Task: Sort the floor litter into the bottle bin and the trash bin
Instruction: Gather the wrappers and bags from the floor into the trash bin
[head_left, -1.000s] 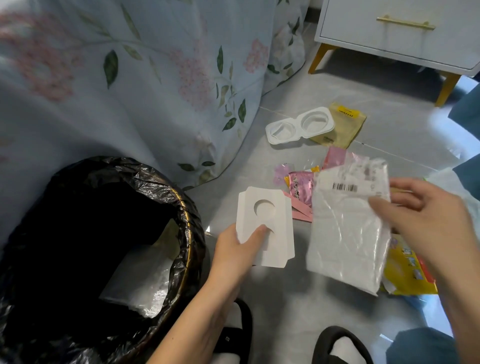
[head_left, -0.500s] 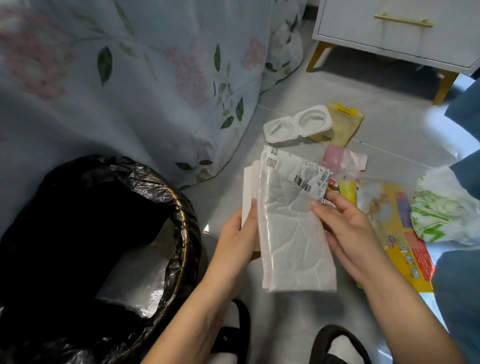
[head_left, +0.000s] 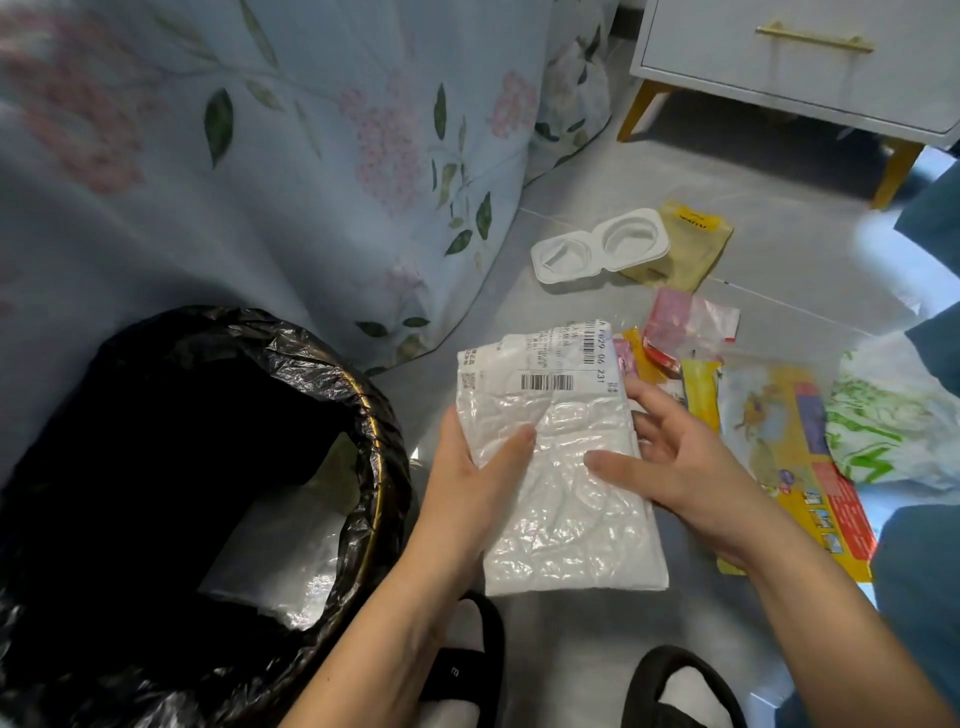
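A white plastic mailer bag (head_left: 558, 499) with barcode labels is held flat between both hands above the grey floor. My left hand (head_left: 475, 480) grips its left edge, thumb on top. My right hand (head_left: 675, 467) holds its right side, thumb pressed on the front and fingers behind. The white card from before is hidden, likely under the bag. The trash bin (head_left: 374, 415), lined with a black bag, stands to the left with white plastic litter inside. More litter lies on the floor to the right: a white moulded tray (head_left: 597, 249), pink and yellow wrappers (head_left: 685, 327), a yellow printed packet (head_left: 800, 457).
A floral bedspread (head_left: 285, 156) hangs down behind the bin. A white cabinet on yellow legs (head_left: 805, 67) stands at the back right. A green-and-white plastic bag (head_left: 893, 431) lies at the far right. My black slippers (head_left: 685, 686) are at the bottom edge.
My right hand brought the mailer bag left over the white card in my left hand. Both hands now hold the bag together, and the card is out of sight.
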